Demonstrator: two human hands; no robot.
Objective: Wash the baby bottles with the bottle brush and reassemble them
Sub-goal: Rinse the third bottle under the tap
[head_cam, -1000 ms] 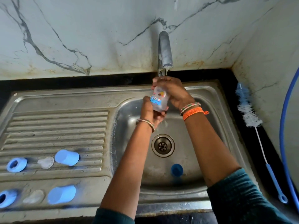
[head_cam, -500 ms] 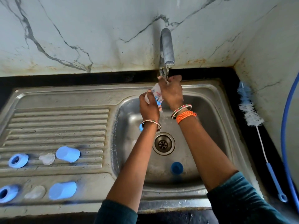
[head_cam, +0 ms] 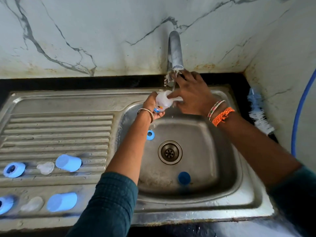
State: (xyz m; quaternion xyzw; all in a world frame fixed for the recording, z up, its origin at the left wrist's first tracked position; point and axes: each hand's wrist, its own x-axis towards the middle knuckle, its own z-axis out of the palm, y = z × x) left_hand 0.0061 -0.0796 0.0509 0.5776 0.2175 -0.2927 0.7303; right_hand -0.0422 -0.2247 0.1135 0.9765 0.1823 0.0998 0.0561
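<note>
Rinsing the baby bottle (head_cam: 163, 101) under the tap (head_cam: 175, 50)
I am gripping the light, stiff, wet-slick bottle around its body in my left hand (head_cam: 153, 106) above the sink (head_cam: 222, 168); my right hand (head_cam: 191, 94), fingers spread, is touching its open rim

Soft, even daylight fills the frame, bright on the white marble-veined wall (head_cam: 85, 40) across the top. No hard shadows here, only a faint dark smear beside the pale blue plastic caps (head_cam: 68, 163) at lower left. Dull glare streaks the ridged stainless steel drainboard (head_cam: 56, 130). Wide-angle bending bows the sink rim (head_cam: 188, 218) along the bottom edge. Motion blur softens the right hand (head_cam: 191, 96) and the lower-left corner.
</note>
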